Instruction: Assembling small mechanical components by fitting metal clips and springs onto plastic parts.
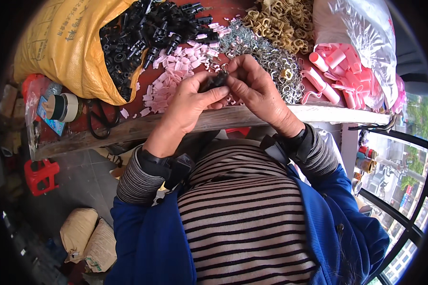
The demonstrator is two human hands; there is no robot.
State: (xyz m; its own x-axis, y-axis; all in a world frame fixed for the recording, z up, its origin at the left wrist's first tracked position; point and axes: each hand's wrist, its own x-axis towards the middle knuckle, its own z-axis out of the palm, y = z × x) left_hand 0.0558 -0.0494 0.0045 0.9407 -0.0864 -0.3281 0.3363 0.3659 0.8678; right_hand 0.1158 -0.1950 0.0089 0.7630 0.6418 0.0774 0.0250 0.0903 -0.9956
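Note:
Above the table's front edge, my left hand [188, 97] holds a small black plastic part [215, 81] between thumb and fingers. My right hand [259, 90] meets it, its thumb and fingertips pinched together at the part's right end. A thin bent metal piece [224, 68] shows between the fingertips there; the right fingers hide what exactly they grip. Behind my hands lie a heap of pale pink plastic pieces [176, 61], a heap of silvery metal hooks [280, 66] and a heap of black plastic parts [152, 28].
A yellow woven sack [66, 47] spills the black parts at left. Tan rings [285, 21] are heaped at the back. Pink tubes [337, 76] spill from a clear plastic bag [356, 28] at right. A tape roll [64, 107] sits near the left edge; a red stool [42, 175] stands below.

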